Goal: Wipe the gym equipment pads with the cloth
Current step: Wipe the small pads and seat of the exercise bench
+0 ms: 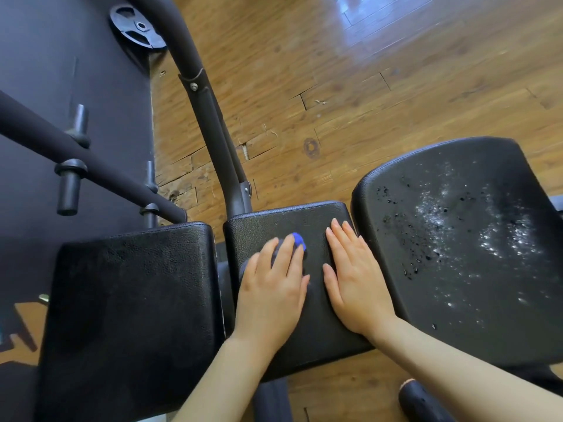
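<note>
Both hands lie on the middle pad (304, 269): the left hand (271, 287) presses a blue cloth (297, 240) flat under straight fingers, seemingly to wipe, while the right hand (353, 281) rests flat beside it, probably bracing. Right of it, a wet seat pad (463, 254) awaits.

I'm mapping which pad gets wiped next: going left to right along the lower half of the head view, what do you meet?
Left pad → left hand on the cloth → right hand, flat on the middle pad → right pad, speckled with droplets.
</note>
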`<state>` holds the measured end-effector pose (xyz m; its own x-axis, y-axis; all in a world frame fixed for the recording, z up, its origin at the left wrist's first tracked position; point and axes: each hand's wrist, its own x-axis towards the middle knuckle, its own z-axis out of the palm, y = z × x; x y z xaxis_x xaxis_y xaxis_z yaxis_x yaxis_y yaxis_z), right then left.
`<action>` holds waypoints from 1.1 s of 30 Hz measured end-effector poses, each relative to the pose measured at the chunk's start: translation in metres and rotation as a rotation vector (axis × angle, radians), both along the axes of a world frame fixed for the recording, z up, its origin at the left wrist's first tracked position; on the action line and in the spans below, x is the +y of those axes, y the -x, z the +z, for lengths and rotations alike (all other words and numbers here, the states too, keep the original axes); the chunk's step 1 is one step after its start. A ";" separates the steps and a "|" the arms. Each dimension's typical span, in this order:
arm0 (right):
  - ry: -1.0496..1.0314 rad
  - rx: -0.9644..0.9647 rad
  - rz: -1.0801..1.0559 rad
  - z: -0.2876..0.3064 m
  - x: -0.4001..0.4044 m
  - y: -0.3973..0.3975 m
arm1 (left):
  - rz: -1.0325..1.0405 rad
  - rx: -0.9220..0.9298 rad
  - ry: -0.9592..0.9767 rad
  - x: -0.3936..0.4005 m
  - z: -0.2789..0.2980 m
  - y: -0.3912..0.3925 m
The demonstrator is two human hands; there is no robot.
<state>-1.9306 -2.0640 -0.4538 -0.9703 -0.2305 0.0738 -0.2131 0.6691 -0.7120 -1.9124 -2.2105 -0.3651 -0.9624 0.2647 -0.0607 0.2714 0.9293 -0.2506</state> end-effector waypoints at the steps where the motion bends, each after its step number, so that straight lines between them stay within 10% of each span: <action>1: 0.001 0.001 -0.001 0.000 0.001 0.000 | -0.015 0.009 -0.017 -0.004 0.003 -0.017; 33: -0.026 0.007 0.001 -0.001 -0.001 -0.001 | 0.245 0.131 0.121 0.008 0.003 -0.019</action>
<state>-1.9298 -2.0648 -0.4546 -0.9695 -0.2338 0.0741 -0.2187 0.6874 -0.6926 -1.8938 -2.2027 -0.3622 -0.9985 0.0220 0.0511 0.0009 0.9244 -0.3815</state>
